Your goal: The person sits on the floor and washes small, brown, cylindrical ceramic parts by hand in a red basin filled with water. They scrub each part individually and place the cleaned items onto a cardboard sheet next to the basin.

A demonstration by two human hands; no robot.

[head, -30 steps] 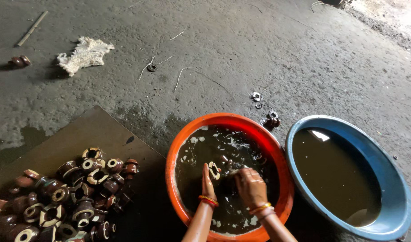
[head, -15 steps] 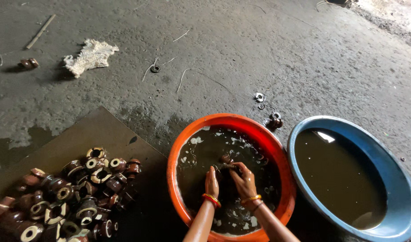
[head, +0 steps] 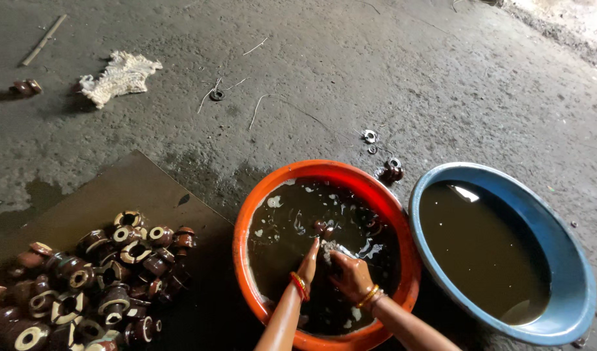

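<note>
While the orange basin [head: 246, 227] held dark, sudsy water beside the blue basin [head: 571, 260], the washing step seemed in hand. Both hands, left [head: 308, 263] and right [head: 350, 276], met closed around a small brown part [head: 323, 227], half-submerged, glossy. Next probably called for lifting it toward the pile [head: 90, 279].

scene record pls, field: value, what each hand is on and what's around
left hand: dipped in dark water of round orange plastic basin
right hand: in same basin, beside left; grip unclear
between hands: small brown ring-shaped piece at surface
right of basin: round blue plastic basin, murky water
left of basin: pile of brown glazed ring-shaped pieces on flat brown board
floor: white rag
</note>
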